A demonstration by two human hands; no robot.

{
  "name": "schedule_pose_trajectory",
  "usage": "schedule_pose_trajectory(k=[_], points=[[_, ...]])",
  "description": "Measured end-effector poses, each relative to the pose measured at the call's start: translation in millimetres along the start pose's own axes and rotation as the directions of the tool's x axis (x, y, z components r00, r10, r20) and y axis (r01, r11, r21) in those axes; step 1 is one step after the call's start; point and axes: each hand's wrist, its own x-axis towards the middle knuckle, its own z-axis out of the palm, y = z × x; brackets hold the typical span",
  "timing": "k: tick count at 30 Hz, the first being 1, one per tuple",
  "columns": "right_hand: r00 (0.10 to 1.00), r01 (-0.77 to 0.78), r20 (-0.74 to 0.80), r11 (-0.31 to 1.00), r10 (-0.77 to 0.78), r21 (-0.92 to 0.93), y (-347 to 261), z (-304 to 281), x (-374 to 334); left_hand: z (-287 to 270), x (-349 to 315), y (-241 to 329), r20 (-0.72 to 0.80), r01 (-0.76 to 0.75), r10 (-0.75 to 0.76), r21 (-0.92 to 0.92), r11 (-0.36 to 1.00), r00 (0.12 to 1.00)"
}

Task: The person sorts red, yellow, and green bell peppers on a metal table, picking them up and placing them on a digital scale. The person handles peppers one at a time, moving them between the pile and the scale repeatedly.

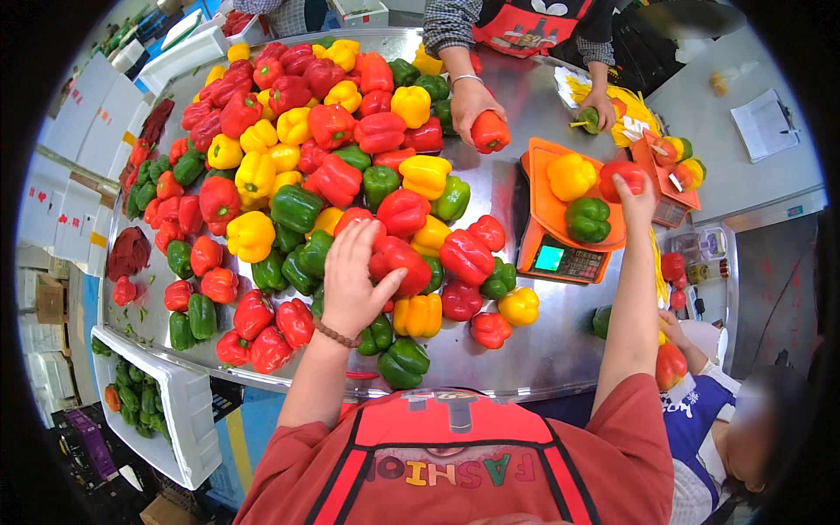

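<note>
A metal table [542, 354] bears heaped bell peppers [296, 208] and orange scales [549, 219].

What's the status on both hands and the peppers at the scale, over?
Left hand open, on red peppers. Right hand gripping another red pepper at the orange scale. Yellow pepper and green pepper occupying part of it.

The pepper pile [337, 179] lies before you on the table [560, 350], spread from the middle to the left. Your left hand [354, 276] is on the pile's near side. Right of the pile stands the scale [540, 192], two peppers [588, 220] on its tray, your right hand [636, 197] with another pepper [612, 179] at the tray's right side. A second scale [672, 213] sits beyond, to the right. A box [199, 424] holding peppers stands off the near left edge; a co-worker [534, 31] is across from you.
</note>
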Motion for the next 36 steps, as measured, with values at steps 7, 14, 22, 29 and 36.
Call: schedule_pose_trajectory(k=[7, 14, 22, 29, 36], points=[[0.994, -0.101, -0.018, 0.989, 0.103, 0.107, 20, 4, -10, 7, 5, 7, 0.275, 0.018, -0.086, 0.239, 0.971, 0.958], [0.929, -0.111, -0.272, 0.889, 0.252, 0.445, -46, -30, -117, 12, 9, 6, 0.300, 0.017, -0.091, 0.244, 0.970, 0.950], [0.908, -0.263, -0.186, 0.856, 0.376, 0.446, -25, -37, -163, 11, 10, 7, 0.304, 0.024, -0.094, 0.225, 0.974, 0.948], [0.972, -0.154, -0.071, 0.830, 0.225, 0.536, -55, -6, -178, 12, 10, 7, 0.300, 0.019, -0.079, 0.200, 0.980, 0.951], [0.846, 0.197, 0.405, 0.910, -0.346, 0.366, -141, 72, -260, 13, 13, -4, 0.228, 0.029, -0.025, -0.017, 0.999, 0.973]])
